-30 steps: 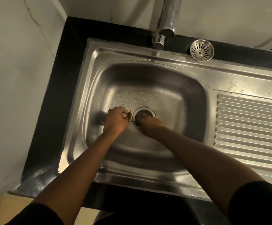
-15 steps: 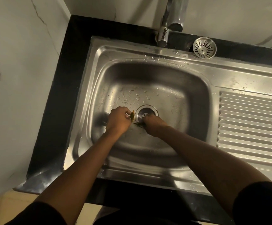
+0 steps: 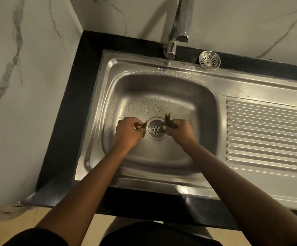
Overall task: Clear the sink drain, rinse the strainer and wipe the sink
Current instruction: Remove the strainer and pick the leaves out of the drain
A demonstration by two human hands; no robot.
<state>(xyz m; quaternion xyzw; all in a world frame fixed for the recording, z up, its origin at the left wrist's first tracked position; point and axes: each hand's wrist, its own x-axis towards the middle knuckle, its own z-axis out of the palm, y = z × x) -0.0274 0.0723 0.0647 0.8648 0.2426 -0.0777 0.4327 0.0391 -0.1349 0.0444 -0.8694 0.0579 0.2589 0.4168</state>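
Pinching small scrap (image 3: 144, 126), left hand (image 3: 127, 133) sits left of drain (image 3: 155, 130); right hand (image 3: 179, 131), right of drain, clamped on leafy clump (image 3: 168, 121); strainer (image 3: 209, 60) beyond drain.

One sink (image 3: 232, 86), one tap (image 3: 181, 23), one strainer (image 3: 209, 60), one drain (image 3: 155, 129), two hands (image 3: 126, 134) (image 3: 180, 132), two leafy scraps (image 3: 144, 128) (image 3: 168, 120).

sink (image 3: 250, 89) cut off at right — tap (image 3: 181, 23) at top.
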